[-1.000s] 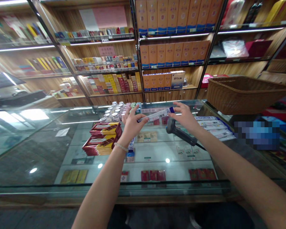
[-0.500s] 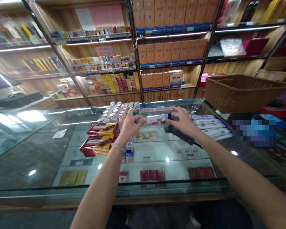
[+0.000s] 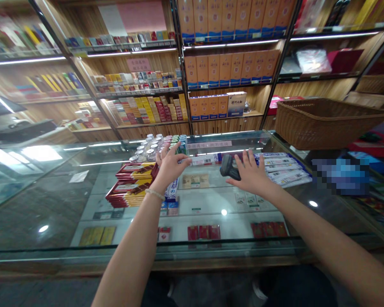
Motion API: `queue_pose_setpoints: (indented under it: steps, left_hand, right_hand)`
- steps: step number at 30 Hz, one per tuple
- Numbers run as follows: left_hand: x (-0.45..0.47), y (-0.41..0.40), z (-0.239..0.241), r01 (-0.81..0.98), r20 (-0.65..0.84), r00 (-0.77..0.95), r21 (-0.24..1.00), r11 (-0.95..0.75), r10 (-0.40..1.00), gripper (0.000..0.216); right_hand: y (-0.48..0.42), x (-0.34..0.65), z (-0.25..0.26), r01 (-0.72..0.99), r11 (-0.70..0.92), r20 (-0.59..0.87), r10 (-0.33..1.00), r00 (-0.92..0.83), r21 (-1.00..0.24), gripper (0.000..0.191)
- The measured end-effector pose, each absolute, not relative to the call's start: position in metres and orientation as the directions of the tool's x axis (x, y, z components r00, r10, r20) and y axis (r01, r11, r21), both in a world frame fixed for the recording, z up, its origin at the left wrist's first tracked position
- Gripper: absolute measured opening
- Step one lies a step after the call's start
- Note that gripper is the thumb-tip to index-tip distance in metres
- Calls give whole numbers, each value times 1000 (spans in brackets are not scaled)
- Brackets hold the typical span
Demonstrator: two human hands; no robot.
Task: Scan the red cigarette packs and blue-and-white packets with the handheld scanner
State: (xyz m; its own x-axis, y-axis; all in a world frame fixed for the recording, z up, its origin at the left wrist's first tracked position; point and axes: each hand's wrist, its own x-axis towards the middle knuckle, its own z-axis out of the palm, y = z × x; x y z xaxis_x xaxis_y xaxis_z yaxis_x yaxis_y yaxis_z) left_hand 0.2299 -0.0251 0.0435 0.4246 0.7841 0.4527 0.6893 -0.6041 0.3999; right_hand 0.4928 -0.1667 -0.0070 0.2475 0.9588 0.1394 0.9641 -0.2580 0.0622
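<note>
My left hand [image 3: 171, 168] pinches the left end of a slim white-and-blue packet [image 3: 206, 160], which lies roughly level with its barcode showing. My right hand [image 3: 254, 175] is spread open beside a dark barcode scanner [image 3: 229, 167], its thumb near the scanner's body; part of the scanner is hidden behind the hand. Several similar white-and-blue packets [image 3: 286, 164] lie fanned out to the right of that hand. Under my left wrist another blue-and-white packet [image 3: 172, 192] shows, partly covered. Red-and-yellow chocolate packs [image 3: 128, 187] are stacked left of my left hand.
A glass display counter [image 3: 192, 251] spans the front, with goods beneath its top. White-capped bottles [image 3: 150, 147] stand behind my left hand. A wicker basket [image 3: 323, 123] sits at the right. Shelves with orange boxes [image 3: 225, 68] line the back.
My right hand has let go of the packet's right end, moved slightly right and down, and spread its fingers. The packet has shifted a little left with my left hand.
</note>
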Motion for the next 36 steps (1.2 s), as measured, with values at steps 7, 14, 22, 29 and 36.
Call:
queue_pose_setpoints:
  steps: [7,14,22,29,36]
  left_hand:
    - [231,-32,53,737,408,424,364,-570,809,21]
    - [231,-35,56,747,386,409,378,-546,827,20]
    - [231,-34,50,723,425,424,373,-582,799,16]
    - [231,-34,53,725,424,393,403,-558,816,16]
    - [230,-33,54,736,440,353,413,-536,825,19]
  right_hand:
    - [-164,490,-4,968,-244,148,961,235,52,91]
    - [-163,481,6,977,-209,148,969,200,48,70]
    - [-158,479,7,981,-196,119,973,196,-10,49]
    - [-156,484,5,965,-231,132,960,247,-126,40]
    - [-171,494,28,853,-164,298,891,344,-496,29]
